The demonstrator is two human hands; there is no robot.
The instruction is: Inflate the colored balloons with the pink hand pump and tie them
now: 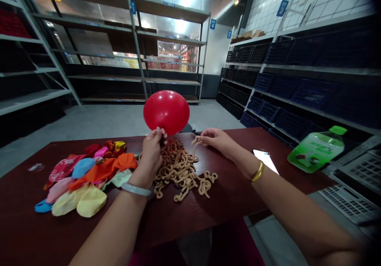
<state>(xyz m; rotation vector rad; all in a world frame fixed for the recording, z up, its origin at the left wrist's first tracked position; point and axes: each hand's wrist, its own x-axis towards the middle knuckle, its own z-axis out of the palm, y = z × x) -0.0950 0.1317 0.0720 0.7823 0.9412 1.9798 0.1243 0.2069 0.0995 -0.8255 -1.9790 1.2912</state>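
Note:
A round, inflated red balloon [166, 112] is held up by its lower end in my left hand [154, 149], whose fingers are closed round it. To the right, my right hand [214, 139] pinches a thin beige strand [195, 142] between thumb and fingertips, apart from the balloon. Between and below the hands, a tangled pile of curly beige and reddish-brown strands [181, 170] lies on the dark red table [232, 194]. Left of my left hand spreads a heap of limp, coloured pieces [92, 174] in orange, blue, pink, yellow and red.
A lit phone [266, 160] lies on the table at the right, with a green bottle [317, 149] beyond it. Grey plastic crates [351, 202] stand beside the table's right edge. Metal shelves [169, 81] rise behind, and dark crates [312, 91] fill the right shelves.

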